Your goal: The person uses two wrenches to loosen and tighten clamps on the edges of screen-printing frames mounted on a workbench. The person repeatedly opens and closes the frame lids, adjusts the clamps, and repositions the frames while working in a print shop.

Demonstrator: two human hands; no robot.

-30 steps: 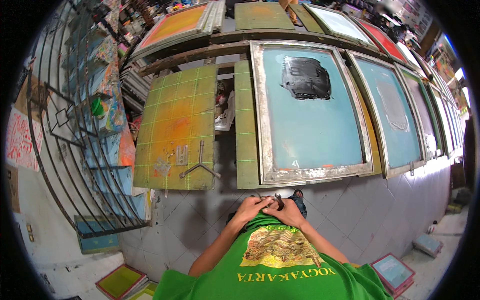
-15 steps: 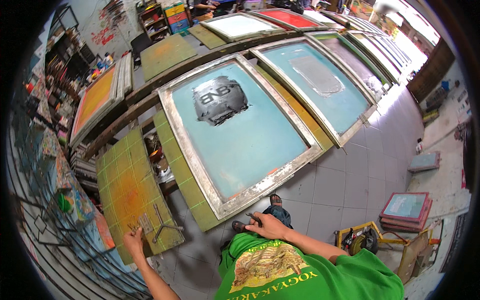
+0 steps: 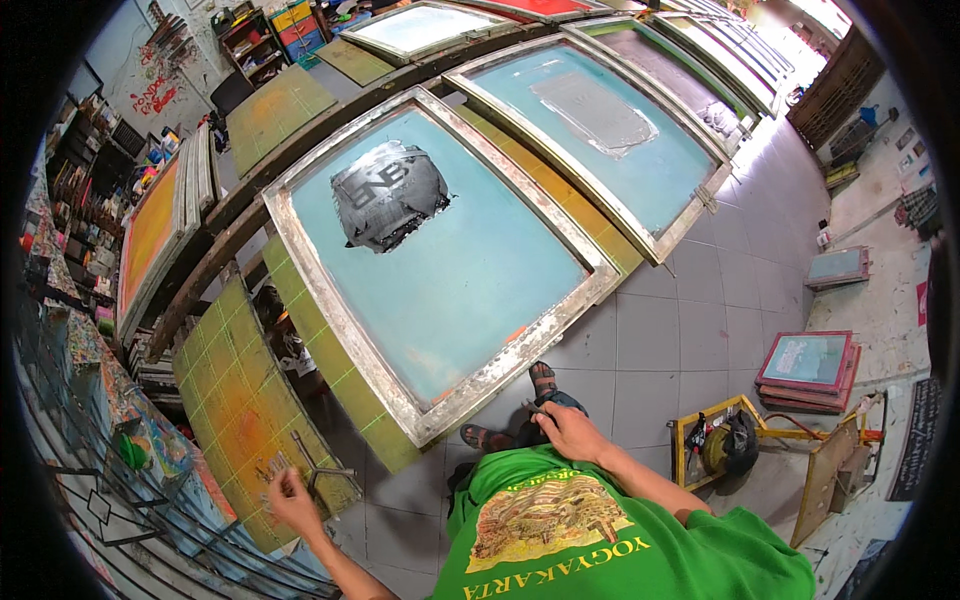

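Observation:
My left hand point(image 3: 296, 506) is at the worn yellow-green board point(image 3: 225, 380) with grid lines, fingers curled together beside small metal pieces point(image 3: 275, 463); whatever is between them is too small to make out. Just right of it lies a three-armed metal socket wrench point(image 3: 312, 472) on the board. My right hand point(image 3: 570, 436) is closed on a small dark metal tool point(image 3: 533, 408) above my green shirt, near the front edge of a silver-framed light-blue screen point(image 3: 455, 320). That screen carries a patch of dark ink point(image 3: 390, 195).
More framed screens point(image 3: 600, 150) and boards point(image 3: 280, 120) sit along the long rack. A black barred railing point(image 3: 110, 500) runs at left. A yellow metal frame point(image 3: 718, 430), stacked small screens point(image 3: 805, 365) and a wall are at right, beyond tiled floor point(image 3: 700, 320).
My left hand has left my right hand at my waist and reached left to the board's small metal pieces. My right hand keeps the tool. The view has swung round to the right.

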